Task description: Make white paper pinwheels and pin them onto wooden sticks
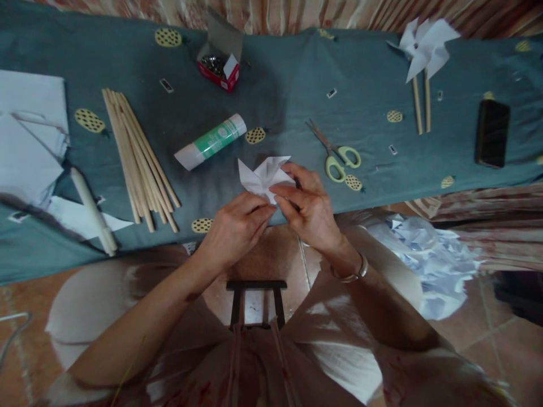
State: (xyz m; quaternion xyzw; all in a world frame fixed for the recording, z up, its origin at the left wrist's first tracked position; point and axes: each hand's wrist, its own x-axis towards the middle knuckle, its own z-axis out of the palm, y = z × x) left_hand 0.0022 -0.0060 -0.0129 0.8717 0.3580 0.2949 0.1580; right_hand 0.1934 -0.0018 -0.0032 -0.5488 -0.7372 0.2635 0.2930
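A white paper pinwheel (pixel 263 176) is held between both hands at the front edge of the table, its folded blades pointing up and outward. My left hand (pixel 240 223) pinches its lower edge with the fingers together. On its right side, my right hand (pixel 309 206) grips the paper with thumb and fingers, hiding part of a blade. Just beyond the pinwheel lies a glue stick (pixel 212 141) with a green label. Scissors (pixel 335 154) with light green handles rest to the right of my right hand.
Wooden sticks (pixel 138 161) lie in a bundle at left, near a pen-like tool (pixel 91 206) and white paper sheets (pixel 31 135). A red box (pixel 218 73) of small metal pieces stands open behind. Pinwheels on sticks (pixel 428 48) and a phone (pixel 492 134) are at right.
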